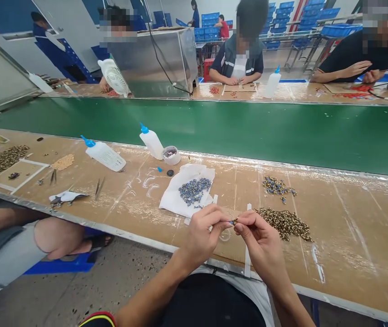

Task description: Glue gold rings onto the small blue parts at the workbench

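Observation:
My left hand [202, 234] and my right hand [260, 240] meet over the near edge of the brown worktable [350, 236]. Each pinches a tiny piece, and the two pieces touch between the fingertips: a small blue part [231, 222] on the left, a small brass-coloured part [236, 222] on the right. Just beyond my left hand a white cloth [173, 200] carries a heap of blue parts [194, 190]. To the right of my right hand lies a pile of brass parts [285, 223]. A smaller mixed pile [277, 186] sits further back.
Two white squeeze bottles with blue tips [104, 154] [152, 141] and a small round tub [171, 155] stand left of the cloth. Tweezers [99, 187] lie nearby. A person's knee [57, 236] is at my left. A green conveyor belt [248, 131] runs behind; other people work beyond it.

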Motion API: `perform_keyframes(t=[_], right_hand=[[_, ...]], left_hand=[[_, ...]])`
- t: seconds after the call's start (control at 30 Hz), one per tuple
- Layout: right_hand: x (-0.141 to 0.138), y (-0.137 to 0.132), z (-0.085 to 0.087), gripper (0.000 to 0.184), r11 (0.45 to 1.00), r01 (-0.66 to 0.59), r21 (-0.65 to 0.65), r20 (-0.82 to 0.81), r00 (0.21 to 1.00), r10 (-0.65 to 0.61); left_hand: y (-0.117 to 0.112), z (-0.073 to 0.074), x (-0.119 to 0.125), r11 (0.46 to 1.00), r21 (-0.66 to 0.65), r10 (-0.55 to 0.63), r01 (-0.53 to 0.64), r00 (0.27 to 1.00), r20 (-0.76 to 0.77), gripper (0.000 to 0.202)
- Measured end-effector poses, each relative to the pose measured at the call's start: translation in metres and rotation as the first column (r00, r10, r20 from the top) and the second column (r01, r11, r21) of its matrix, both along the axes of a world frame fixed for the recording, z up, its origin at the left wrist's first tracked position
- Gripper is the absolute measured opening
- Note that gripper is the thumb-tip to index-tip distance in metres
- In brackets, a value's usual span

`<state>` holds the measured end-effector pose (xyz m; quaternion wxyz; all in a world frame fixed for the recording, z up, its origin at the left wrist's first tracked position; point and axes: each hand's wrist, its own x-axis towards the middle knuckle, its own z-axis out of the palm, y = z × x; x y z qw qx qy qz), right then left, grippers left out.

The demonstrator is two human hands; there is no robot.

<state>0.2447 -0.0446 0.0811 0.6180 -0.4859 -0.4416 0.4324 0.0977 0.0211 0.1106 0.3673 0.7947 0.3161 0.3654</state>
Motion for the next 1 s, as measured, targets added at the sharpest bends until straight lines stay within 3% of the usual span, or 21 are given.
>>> perform_keyframes(t=[0.3,0.53,0.67,0.83,1.0], right_hand=[[0.004,-0.007,0.002,0.019,0.992,-0.115,0.059,0.068,0.991,0.111],[0.0,-0.014,0.005,0.021,0.996,-0.081,0.035,0.114,0.991,0.076],[-0.003,-0.016,0.002,0.021,0.995,-0.096,0.022,0.108,0.99,0.093],[-0.013,-0.02,-0.006,0.014,0.998,0.008,-0.068,0.03,1.0,-0.006],[-0.017,-0.019,-0.003,0.017,0.993,0.078,-0.092,-0.033,0.996,-0.081]], left_hand=[[-0.004,0.014,-0.005,0.975,0.205,-0.05,0.088,0.982,-0.182,0.018],[-0.01,0.018,-0.004,0.948,0.295,-0.048,0.123,0.967,-0.249,0.021],[-0.008,0.015,-0.007,0.95,0.274,-0.071,0.149,0.959,-0.275,0.021],[0.0,0.011,-0.018,0.966,0.129,-0.175,0.225,0.933,-0.315,0.018],[-0.003,0.009,-0.023,0.985,-0.001,-0.169,0.175,0.951,-0.259,0.014]])
